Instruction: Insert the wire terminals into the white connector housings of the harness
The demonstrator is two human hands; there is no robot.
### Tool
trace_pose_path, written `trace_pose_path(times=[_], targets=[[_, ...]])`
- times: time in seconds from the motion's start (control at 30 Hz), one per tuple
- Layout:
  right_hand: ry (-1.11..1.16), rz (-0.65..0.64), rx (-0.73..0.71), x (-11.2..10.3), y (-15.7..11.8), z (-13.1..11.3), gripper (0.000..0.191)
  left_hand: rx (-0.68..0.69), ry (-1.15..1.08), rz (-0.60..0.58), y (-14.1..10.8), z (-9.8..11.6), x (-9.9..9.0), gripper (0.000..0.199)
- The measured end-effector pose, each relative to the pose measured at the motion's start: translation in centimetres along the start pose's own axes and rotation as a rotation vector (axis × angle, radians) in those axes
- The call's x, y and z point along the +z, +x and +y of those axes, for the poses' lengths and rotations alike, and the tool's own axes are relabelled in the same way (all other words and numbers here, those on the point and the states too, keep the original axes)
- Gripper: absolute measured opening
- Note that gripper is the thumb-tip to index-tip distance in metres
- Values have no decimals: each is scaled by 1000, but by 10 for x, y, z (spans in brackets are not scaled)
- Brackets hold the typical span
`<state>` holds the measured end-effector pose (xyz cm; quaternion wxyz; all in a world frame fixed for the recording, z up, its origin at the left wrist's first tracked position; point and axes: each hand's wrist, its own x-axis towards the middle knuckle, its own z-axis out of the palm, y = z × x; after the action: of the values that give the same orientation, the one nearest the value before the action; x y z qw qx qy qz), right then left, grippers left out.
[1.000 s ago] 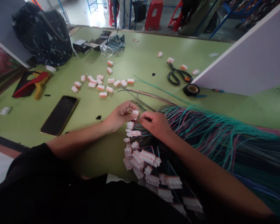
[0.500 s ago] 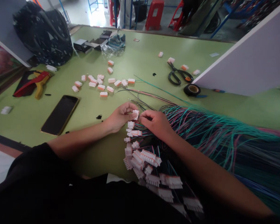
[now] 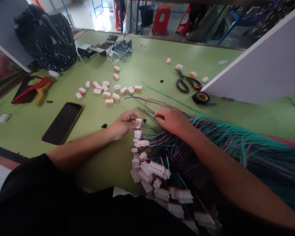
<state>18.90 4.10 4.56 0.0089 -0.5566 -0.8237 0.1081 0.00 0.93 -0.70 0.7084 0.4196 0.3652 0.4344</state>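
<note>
My left hand (image 3: 124, 125) is closed, pinching a small white and orange wire connector (image 3: 138, 123) between thumb and fingers. My right hand (image 3: 173, 120) is to its right, fingers curled together over thin loose wires (image 3: 147, 112) with bare metal ends. Anything between these fingertips is too small to make out. Below the held connector, several wired white connectors (image 3: 158, 167) lie in a row and a heap at the table's near edge. Their green, pink and dark wires run right into a large wire bundle (image 3: 221, 126), partly under my right forearm.
Loose connectors (image 3: 109, 102) are scattered on the green table (image 3: 95, 108). A phone (image 3: 62, 123) and a red and yellow tool (image 3: 36, 88) lie left. Black scissors (image 3: 186, 80) and black tape (image 3: 201, 97) lie right, beside a white panel (image 3: 258, 65). A dark bag (image 3: 45, 39) stands back left.
My right hand has moved right and slightly up, from beside the held connector to the loose wires. My left hand has shifted slightly left with the connector.
</note>
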Motion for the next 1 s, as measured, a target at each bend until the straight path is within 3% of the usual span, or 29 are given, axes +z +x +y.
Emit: trace_pose_path(times=[0.17,0.3,0.57,0.77,1.0], targets=[[-291,-124,-52,4,3,-18,23,3,-12,-6,1,-1,-1,30],[-213,-161,-95,3,6,-11,20,1,-27,-11,3,-2,-2,33],[-398,-88,-38,5,12,-16,25,-44,-63,-57,5,-4,-6,28],[-239,-98,12,6,16,-6,22,-97,-117,-79,7,-3,-8,28],[80,0,89,9,17,5,18,-105,-108,-107,8,-2,-10,20]])
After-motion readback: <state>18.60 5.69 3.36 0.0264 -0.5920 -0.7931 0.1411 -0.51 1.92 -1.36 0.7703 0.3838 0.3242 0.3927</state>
